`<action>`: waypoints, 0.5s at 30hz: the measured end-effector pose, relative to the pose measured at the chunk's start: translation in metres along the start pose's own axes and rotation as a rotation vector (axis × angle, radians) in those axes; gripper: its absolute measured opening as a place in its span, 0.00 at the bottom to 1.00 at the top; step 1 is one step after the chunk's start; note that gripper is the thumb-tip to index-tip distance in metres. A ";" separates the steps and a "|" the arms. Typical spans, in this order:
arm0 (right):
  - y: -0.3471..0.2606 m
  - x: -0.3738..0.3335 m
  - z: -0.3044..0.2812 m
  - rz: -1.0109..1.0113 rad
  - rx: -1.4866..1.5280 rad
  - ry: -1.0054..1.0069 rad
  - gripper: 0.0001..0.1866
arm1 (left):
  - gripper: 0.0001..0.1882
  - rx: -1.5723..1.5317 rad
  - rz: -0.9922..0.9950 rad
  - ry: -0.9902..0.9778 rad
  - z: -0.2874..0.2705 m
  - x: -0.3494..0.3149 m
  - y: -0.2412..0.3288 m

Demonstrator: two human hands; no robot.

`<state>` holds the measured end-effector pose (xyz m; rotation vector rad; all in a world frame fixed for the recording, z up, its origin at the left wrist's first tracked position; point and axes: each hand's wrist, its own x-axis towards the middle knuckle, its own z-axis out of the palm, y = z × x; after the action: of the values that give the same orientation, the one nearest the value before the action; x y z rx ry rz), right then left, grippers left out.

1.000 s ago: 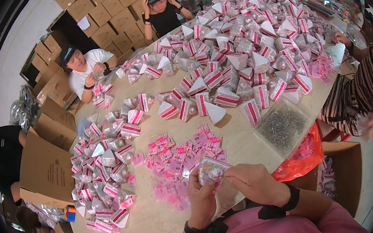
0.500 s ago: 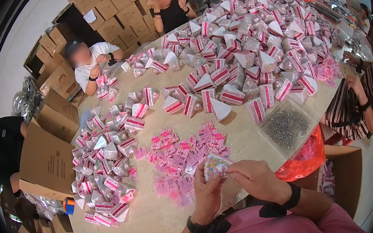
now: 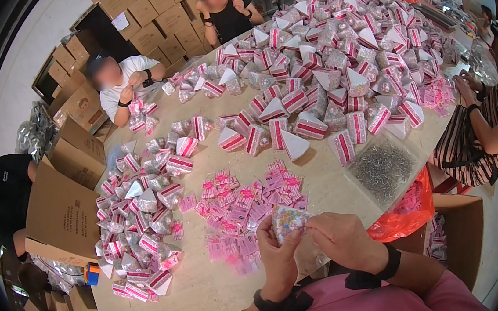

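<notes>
Above the table's near edge I hold a wedge-shaped toy cake slice [image 3: 288,221], its pale face dotted with several colours. My left hand [image 3: 277,252] is closed round its left side, thumb against the front. At its right corner, my right hand [image 3: 339,237] is closed in a pinch; whatever lies between those fingertips is too small to make out. Just beyond my hands lies a spread of pink printed cards [image 3: 248,201]. To the right of them stands a clear square tray [image 3: 349,175] full of small metal pieces [image 3: 384,168].
Bagged cake slices with pink bands form a big heap [image 3: 338,71] at the back and a smaller pile [image 3: 145,210] on the left. An orange-red plastic bag [image 3: 412,213] hangs by an open carton [image 3: 476,234] on the right. Co-workers sit around the table.
The cake slice has tilted slightly and my left hand has shifted a little to the right. At the right, a co-worker's hands have moved closer to the table.
</notes>
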<state>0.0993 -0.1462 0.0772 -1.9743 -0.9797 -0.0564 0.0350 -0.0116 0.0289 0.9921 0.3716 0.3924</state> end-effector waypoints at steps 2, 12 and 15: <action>0.002 0.000 -0.001 -0.017 -0.001 0.029 0.07 | 0.34 -0.016 0.005 -0.011 0.006 -0.002 0.005; 0.017 0.019 0.004 0.092 0.230 0.212 0.07 | 0.33 -0.055 -0.243 -0.186 0.004 -0.003 0.002; 0.015 0.019 0.003 0.120 0.272 0.207 0.07 | 0.31 -0.058 -0.247 -0.193 0.001 -0.001 -0.004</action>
<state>0.1206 -0.1363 0.0723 -1.7341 -0.6944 -0.0557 0.0351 -0.0153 0.0260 0.9059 0.3014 0.0822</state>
